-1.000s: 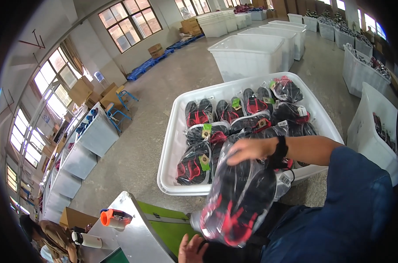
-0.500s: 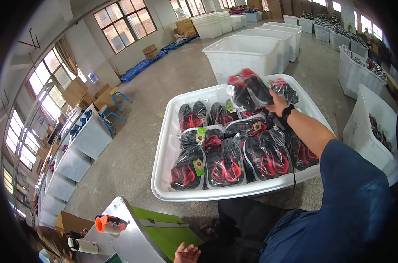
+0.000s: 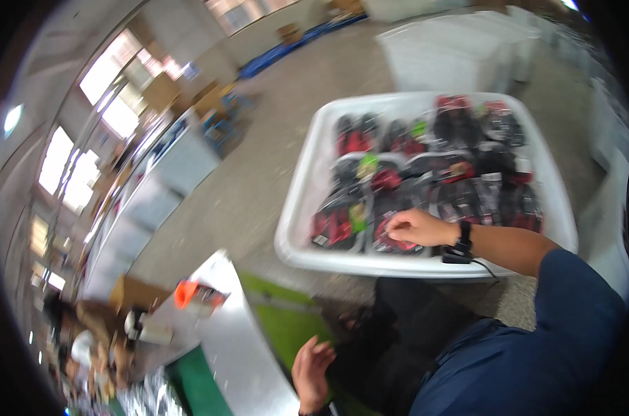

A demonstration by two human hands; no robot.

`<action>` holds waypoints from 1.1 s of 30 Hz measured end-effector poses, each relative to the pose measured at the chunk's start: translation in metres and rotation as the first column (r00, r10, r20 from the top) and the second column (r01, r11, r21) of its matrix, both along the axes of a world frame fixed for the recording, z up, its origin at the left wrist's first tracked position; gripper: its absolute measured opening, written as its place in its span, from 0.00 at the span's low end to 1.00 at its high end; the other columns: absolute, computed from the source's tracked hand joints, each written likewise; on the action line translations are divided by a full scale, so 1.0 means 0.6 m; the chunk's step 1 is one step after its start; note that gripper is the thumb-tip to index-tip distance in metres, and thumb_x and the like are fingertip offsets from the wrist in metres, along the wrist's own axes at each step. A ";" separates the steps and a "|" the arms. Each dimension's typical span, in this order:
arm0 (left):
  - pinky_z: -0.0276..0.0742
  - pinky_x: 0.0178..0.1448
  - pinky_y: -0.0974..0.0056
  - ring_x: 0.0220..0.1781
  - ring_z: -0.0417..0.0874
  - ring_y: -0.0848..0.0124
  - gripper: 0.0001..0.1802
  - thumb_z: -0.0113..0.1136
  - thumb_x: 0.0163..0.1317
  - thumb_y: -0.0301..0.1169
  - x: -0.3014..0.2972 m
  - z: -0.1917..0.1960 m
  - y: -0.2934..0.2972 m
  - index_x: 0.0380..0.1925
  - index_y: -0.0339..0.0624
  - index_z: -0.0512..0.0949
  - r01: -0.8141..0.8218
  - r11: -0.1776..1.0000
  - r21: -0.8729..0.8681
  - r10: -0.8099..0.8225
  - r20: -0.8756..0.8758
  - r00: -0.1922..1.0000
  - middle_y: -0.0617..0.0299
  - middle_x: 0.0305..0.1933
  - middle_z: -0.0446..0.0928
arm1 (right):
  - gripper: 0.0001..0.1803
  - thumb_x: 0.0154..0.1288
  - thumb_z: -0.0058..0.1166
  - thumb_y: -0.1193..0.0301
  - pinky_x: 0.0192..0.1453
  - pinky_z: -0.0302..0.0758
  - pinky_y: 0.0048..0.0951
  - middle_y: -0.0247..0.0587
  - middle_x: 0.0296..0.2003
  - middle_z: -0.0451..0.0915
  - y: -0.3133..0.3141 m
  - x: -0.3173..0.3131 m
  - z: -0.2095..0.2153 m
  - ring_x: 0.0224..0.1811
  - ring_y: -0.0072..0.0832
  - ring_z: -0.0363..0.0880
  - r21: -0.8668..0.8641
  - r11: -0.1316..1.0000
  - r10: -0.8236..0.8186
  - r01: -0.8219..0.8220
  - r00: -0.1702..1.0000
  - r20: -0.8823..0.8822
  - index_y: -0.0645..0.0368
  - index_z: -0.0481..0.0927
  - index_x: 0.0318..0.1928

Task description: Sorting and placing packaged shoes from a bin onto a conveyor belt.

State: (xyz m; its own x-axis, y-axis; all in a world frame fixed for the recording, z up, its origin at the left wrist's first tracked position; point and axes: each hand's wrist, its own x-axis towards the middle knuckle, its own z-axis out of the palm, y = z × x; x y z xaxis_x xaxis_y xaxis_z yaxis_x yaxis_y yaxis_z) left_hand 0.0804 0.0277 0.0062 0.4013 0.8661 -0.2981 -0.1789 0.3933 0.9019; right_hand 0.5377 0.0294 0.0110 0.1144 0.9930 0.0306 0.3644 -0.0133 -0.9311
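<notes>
Looked mostly packed already: right hand (image 3: 415, 227) curled loosely, gripping nothing clear, over bagged red-and-black shoes (image 3: 397, 236) under the fingertips at the near rim of the big white plastic tub (image 3: 297, 229), left hand (image 3: 313, 371) open, empty, low beside the metal table (image 3: 238, 347).

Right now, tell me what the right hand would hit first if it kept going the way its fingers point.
The right hand points left and slightly down over the white bin. It would probably first meet the bagged red-and-black shoes at the bin's near-left corner. The picture is blurred, so depth is uncertain.
</notes>
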 end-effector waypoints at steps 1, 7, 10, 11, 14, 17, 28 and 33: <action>0.80 0.64 0.48 0.57 0.84 0.56 0.29 0.52 0.77 0.46 0.015 0.011 0.000 0.67 0.35 0.72 0.004 1.000 0.003 -0.003 -0.039 0.999 0.53 0.55 0.82 | 0.15 0.72 0.61 0.64 0.45 0.82 0.32 0.38 0.41 0.86 0.004 -0.033 -0.011 0.43 0.23 0.84 0.108 0.990 0.075 -0.086 0.992 0.102 0.65 0.84 0.48; 0.76 0.69 0.52 0.61 0.82 0.59 0.27 0.49 0.80 0.43 -0.011 0.058 -0.011 0.69 0.35 0.71 0.057 0.998 -0.040 -0.051 0.119 0.992 0.53 0.59 0.81 | 0.08 0.60 0.66 0.70 0.49 0.78 0.45 0.48 0.37 0.84 0.061 -0.192 -0.030 0.43 0.49 0.83 0.349 0.924 0.012 -0.156 0.925 0.381 0.58 0.86 0.38; 0.76 0.69 0.50 0.61 0.82 0.58 0.29 0.49 0.79 0.46 -0.089 0.091 -0.052 0.69 0.36 0.70 -0.029 0.998 -0.056 0.037 0.139 0.990 0.53 0.58 0.81 | 0.07 0.57 0.65 0.74 0.51 0.77 0.42 0.48 0.36 0.82 0.091 -0.218 -0.047 0.44 0.48 0.81 0.470 0.880 -0.104 -0.073 0.934 0.341 0.60 0.85 0.37; 0.76 0.69 0.50 0.61 0.82 0.58 0.29 0.49 0.79 0.46 -0.113 0.099 -0.060 0.69 0.36 0.70 -0.061 0.997 -0.049 0.067 0.131 0.989 0.53 0.58 0.81 | 0.07 0.58 0.63 0.76 0.52 0.77 0.40 0.48 0.36 0.83 0.095 -0.205 -0.067 0.44 0.46 0.82 0.457 0.889 -0.103 -0.028 0.960 0.260 0.62 0.84 0.37; 0.76 0.68 0.49 0.59 0.83 0.58 0.31 0.51 0.77 0.49 -0.215 0.117 -0.073 0.67 0.37 0.72 -0.185 0.982 -0.025 0.187 0.107 0.977 0.51 0.57 0.82 | 0.04 0.65 0.60 0.77 0.52 0.75 0.31 0.43 0.35 0.83 0.108 -0.189 -0.090 0.43 0.32 0.82 0.332 0.942 -0.078 0.057 0.996 0.051 0.67 0.83 0.37; 0.77 0.66 0.51 0.56 0.83 0.61 0.29 0.53 0.75 0.50 -0.291 0.142 -0.068 0.63 0.39 0.73 -0.393 0.919 -0.034 0.392 -0.029 0.919 0.53 0.53 0.82 | 0.05 0.68 0.59 0.76 0.50 0.72 0.28 0.38 0.36 0.83 0.111 -0.176 -0.109 0.42 0.25 0.80 0.268 0.962 -0.042 0.044 0.999 -0.016 0.67 0.83 0.38; 0.76 0.64 0.53 0.55 0.81 0.64 0.22 0.56 0.75 0.46 -0.560 0.132 0.118 0.59 0.44 0.75 -0.719 0.693 -0.050 0.707 -0.147 0.692 0.60 0.49 0.83 | 0.05 0.72 0.56 0.76 0.47 0.69 0.23 0.30 0.33 0.75 0.102 -0.158 -0.140 0.40 0.18 0.72 0.202 0.979 -0.025 0.027 1.000 -0.013 0.64 0.77 0.36; 0.75 0.59 0.55 0.50 0.81 0.65 0.22 0.63 0.68 0.43 -0.670 0.100 0.210 0.55 0.40 0.80 -0.759 0.561 0.331 0.773 -0.538 0.337 0.60 0.50 0.83 | 0.07 0.73 0.53 0.78 0.57 0.71 0.26 0.30 0.30 0.70 0.102 -0.159 -0.129 0.37 0.19 0.69 0.150 0.989 -0.004 0.008 1.000 -0.028 0.62 0.73 0.34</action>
